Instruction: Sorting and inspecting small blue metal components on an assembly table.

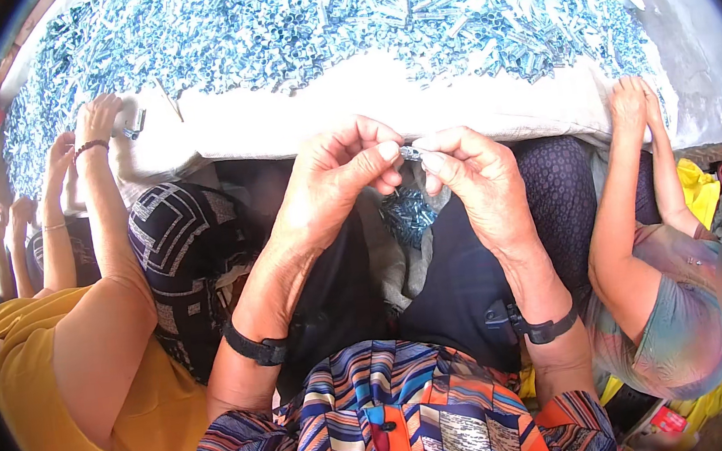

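Observation:
Between my two hands, just off the near edge of the table, is a small shiny metal piece point(411, 153), short and tube-like; its exact kind is too small to make out. My left hand point(339, 164) pinches one end of it between thumb and fingers. The other end is gripped by the thumb and forefinger of my right hand point(478, 180). Below the piece, between my knees, a heap of similar metal pieces point(409, 218) lies in a pale sack point(389, 258).
A large pile of small silvery metal pieces point(305, 29) covers the table ahead, with pale cloth point(270, 116) along its near edge. Close on my left sits a person in a mustard top point(105, 384); another person in a patterned top point(671, 325) works on my right.

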The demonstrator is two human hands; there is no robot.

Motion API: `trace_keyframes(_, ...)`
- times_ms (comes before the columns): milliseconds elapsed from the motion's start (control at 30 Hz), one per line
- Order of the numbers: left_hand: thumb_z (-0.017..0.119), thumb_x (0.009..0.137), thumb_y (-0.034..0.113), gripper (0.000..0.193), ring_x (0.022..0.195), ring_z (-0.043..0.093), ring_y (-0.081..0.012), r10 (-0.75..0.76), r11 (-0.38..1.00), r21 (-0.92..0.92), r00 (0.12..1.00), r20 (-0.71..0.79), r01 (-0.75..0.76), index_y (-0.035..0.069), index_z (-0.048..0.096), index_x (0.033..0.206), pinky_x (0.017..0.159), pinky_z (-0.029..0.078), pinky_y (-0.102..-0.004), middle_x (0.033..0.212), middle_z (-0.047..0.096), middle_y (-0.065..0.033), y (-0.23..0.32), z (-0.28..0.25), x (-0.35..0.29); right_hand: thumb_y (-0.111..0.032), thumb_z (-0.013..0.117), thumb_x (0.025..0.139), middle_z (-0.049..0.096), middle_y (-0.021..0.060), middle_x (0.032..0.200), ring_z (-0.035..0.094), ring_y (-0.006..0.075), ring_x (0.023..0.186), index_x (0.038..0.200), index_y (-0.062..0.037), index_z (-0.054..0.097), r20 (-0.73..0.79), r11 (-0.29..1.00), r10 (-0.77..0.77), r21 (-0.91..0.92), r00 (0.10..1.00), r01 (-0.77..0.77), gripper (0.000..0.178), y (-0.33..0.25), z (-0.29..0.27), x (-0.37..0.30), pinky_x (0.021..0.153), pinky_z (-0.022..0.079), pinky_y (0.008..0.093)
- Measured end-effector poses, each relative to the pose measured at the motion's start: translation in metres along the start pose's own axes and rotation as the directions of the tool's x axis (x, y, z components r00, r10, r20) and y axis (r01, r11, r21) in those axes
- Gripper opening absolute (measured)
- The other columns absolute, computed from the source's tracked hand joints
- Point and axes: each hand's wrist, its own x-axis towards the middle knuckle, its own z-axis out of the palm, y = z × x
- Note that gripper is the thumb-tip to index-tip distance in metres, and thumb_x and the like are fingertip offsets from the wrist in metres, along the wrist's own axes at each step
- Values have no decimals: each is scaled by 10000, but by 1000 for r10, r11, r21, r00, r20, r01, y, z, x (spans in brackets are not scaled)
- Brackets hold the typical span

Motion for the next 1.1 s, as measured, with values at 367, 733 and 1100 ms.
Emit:
trace_keyframes(367,608,894,141,125,638,553,-82,6,998,-69,1000,-21,-7,25,603,939,596,455,-209,759,595,-25,-8,4,-3,-60,568,909,598,21,795,565,62,714,1013,-4,588,7,998,-63,-7,998,63,120,4,3,-10,658,475,201)
trace_keyframes(733,634,880,149,171,705,522,-60,34,999,0,991,126,-34,35,580,995,650,432,-200,814,584,3,-12,-2,-3,-30,562,900,607,40,805,582,84,692,976,4,593,60,992,32,120,998,-39,89,7,-5,-8,652,489,219)
trace_keyframes(1100,696,829,253,351,879,540,-125,-40,957,-255,935,353,137,77,505,1065,782,443,-282,947,517,-29,-27,8,-5,-45,587,884,618,93,858,601,140,685,949,-6,614,292,763,157,571,944,-303,80,13,-9,-21,618,525,271)
